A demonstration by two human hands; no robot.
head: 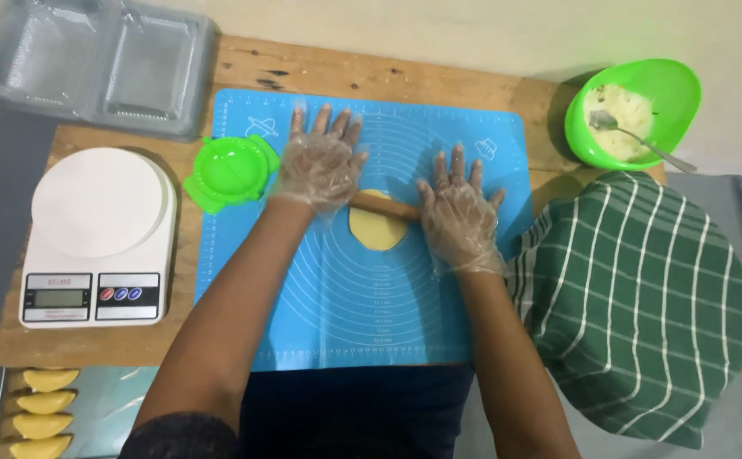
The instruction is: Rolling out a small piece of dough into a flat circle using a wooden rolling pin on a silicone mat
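Both my hands wear clear plastic gloves and press flat on a wooden rolling pin that lies across a small yellow dough disc on a blue silicone baking mat. My left hand rests on the pin's left end, fingers spread. My right hand covers the pin's right end, fingers also spread. Most of the pin is hidden under the palms.
A green dumpling press sits at the mat's left edge. A white kitchen scale stands further left. A green bowl of filling with a spoon is back right. A green striped cloth covers something on the right. Several shaped yellow pastries lie on a tray at bottom left. Clear plastic containers are back left.
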